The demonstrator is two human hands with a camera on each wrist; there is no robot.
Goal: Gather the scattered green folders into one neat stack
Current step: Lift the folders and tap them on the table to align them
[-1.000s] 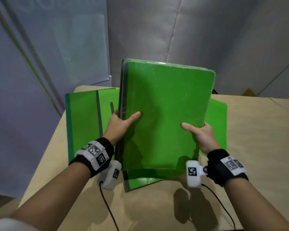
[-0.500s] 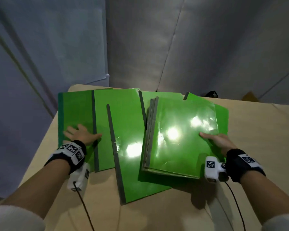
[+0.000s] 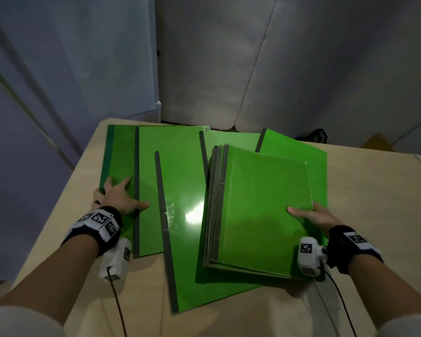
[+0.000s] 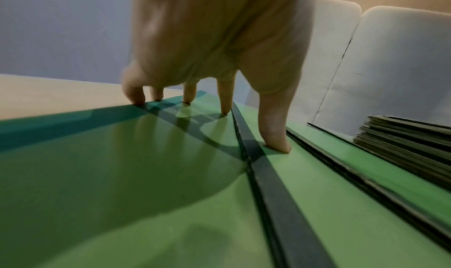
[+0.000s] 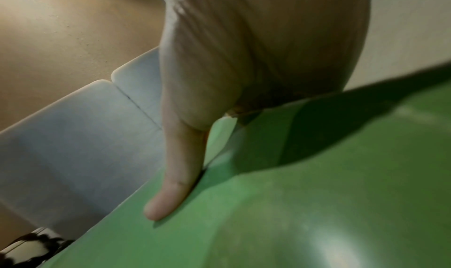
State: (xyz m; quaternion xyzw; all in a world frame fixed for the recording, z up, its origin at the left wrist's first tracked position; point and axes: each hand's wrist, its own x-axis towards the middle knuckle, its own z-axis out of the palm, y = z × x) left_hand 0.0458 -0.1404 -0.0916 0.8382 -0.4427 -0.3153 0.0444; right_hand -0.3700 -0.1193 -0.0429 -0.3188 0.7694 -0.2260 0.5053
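A stack of green folders (image 3: 260, 210) lies at the centre right, on top of other folders. My right hand (image 3: 309, 215) grips its right edge, thumb (image 5: 180, 175) flat on the top cover (image 5: 317, 195), the other fingers hidden beneath. My left hand (image 3: 122, 190) presses spread fingertips (image 4: 224, 110) onto the leftmost folder (image 3: 120, 154), with the thumb on the overlapping folder (image 3: 170, 166) beside it. A third folder (image 3: 187, 251) with a grey spine lies slanted in the middle. Two more folders (image 3: 231, 139) (image 3: 294, 147) peek out behind the stack.
The folders cover the far half of a tan table (image 3: 374, 190); its left edge runs close to my left hand. Grey padded walls (image 3: 229, 69) stand behind. A black object (image 3: 316, 136) sits past the far edge. Wrist-camera cables (image 3: 117, 300) trail over the near table.
The stack, held upright in both hands a second ago, now lies flat in my right hand only. My left hand has let go and moved left onto the leftmost folder.
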